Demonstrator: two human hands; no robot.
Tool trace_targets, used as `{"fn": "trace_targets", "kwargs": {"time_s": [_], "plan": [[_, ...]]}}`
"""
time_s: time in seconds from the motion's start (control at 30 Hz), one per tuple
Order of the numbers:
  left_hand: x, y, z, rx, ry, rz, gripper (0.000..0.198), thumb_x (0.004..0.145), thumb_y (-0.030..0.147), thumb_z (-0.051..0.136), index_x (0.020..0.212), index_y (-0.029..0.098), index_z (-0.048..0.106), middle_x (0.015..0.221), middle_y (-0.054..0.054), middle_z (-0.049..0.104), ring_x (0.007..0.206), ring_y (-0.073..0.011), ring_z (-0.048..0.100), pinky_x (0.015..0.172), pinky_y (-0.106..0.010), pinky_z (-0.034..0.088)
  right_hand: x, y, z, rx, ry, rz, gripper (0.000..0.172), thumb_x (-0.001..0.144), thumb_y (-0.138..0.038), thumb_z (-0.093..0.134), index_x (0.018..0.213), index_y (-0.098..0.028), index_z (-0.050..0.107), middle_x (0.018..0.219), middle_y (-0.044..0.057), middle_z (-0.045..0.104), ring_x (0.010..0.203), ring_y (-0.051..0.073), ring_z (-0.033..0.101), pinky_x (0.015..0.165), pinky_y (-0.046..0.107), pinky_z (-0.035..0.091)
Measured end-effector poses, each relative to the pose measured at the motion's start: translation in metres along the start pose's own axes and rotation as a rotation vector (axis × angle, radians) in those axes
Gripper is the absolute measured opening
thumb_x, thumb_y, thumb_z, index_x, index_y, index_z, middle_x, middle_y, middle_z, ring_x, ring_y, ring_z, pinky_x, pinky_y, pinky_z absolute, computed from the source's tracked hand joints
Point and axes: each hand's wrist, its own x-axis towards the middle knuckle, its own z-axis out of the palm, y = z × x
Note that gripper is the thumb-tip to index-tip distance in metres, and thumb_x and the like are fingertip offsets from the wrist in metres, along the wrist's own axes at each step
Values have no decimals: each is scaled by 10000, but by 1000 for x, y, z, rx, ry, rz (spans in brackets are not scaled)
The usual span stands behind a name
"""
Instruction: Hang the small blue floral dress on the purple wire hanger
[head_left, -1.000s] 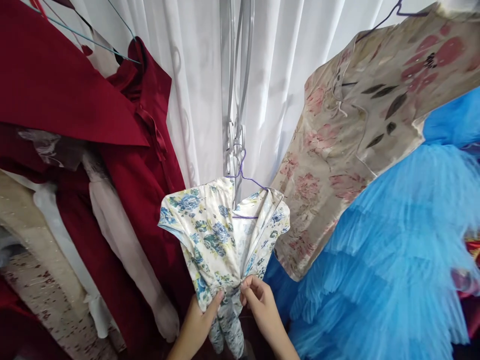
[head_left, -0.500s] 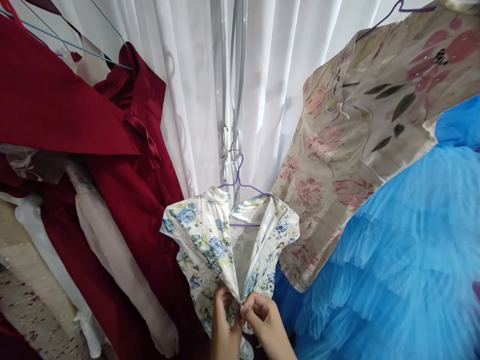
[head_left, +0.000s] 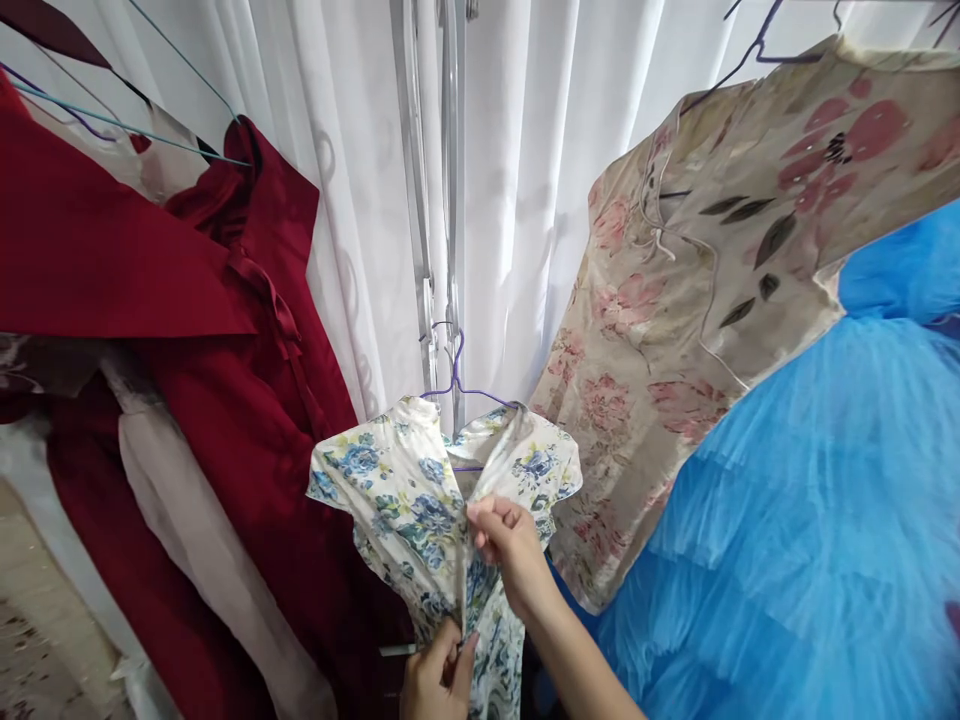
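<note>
A small cream dress with blue flowers (head_left: 405, 510) hangs on a purple wire hanger (head_left: 457, 375) in the middle of the view. Its back opening is closed up to my right hand. My right hand (head_left: 506, 540) pinches the zipper pull near the top of that opening. My left hand (head_left: 439, 680), at the bottom edge, pinches the dress fabric lower down and holds it taut.
Dark red garments (head_left: 225, 330) hang at the left on wire hangers. At the right hang a beige dress with pink flowers (head_left: 675, 300) and a bright blue tulle dress (head_left: 810, 540). White curtains (head_left: 525, 150) and a metal rack pole (head_left: 427, 200) stand behind.
My right hand has moved up the dress's back from near the waist toward the neck, and the open seam has closed behind it. My left hand has stayed low on the fabric.
</note>
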Motion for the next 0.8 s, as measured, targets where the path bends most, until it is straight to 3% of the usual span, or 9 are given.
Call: {"fn": "trace_targets", "kwargs": {"time_s": [0.1, 0.2, 0.4, 0.53, 0.67, 0.73, 0.8], "plan": [[-9, -6, 12, -30, 67, -34, 403, 933, 454, 502, 621, 218, 408, 506, 60, 277, 437, -110, 337, 484, -209, 322, 22, -27, 15, 56, -4, -82, 314, 707, -341, 756, 539, -183, 543, 439, -73, 435, 405, 61, 243, 440, 248, 146], [-8, -11, 21, -37, 89, -44, 434, 941, 475, 484, 609, 210, 392, 519, 60, 253, 456, -109, 316, 495, -207, 311, 35, -44, 25, 107, -21, -127, 252, 703, -339, 751, 600, -177, 589, 458, -75, 437, 419, 66, 242, 452, 252, 150], [5, -12, 29, 17, -147, -18, 349, 924, 419, 505, 647, 208, 532, 484, 48, 351, 454, -121, 368, 500, -230, 302, 46, -62, 28, 103, 9, -223, 247, 706, -350, 751, 609, -180, 601, 468, -72, 432, 428, 69, 246, 455, 253, 161], [4, -19, 32, 16, -263, -28, 261, 918, 390, 509, 820, 232, 692, 520, 2, 542, 481, -164, 515, 533, -254, 376, 53, -66, 29, 40, -1, -273, 265, 729, -347, 746, 591, -182, 590, 475, -68, 440, 432, 68, 249, 443, 246, 172], [20, -23, 12, -67, -284, -19, 278, 932, 422, 519, 888, 232, 717, 644, -37, 668, 599, -198, 628, 611, -260, 463, 52, -55, 28, -32, 12, -280, 218, 757, -381, 740, 739, -176, 667, 479, -68, 485, 423, 77, 295, 435, 238, 213], [44, -13, -11, -167, -246, 28, 345, 986, 414, 445, 857, 208, 690, 656, -33, 660, 632, -184, 638, 654, -251, 484, 49, -50, 25, -72, 25, -314, 222, 779, -389, 733, 755, -180, 663, 479, -66, 497, 424, 81, 323, 443, 237, 233], [79, 11, -40, -240, -118, 102, 331, 1010, 388, 421, 948, 190, 679, 686, -23, 648, 651, -166, 632, 674, -243, 492, 45, -49, 20, -132, 34, -335, 235, 791, -397, 734, 746, -179, 657, 484, -58, 508, 430, 85, 357, 450, 239, 245]]}}
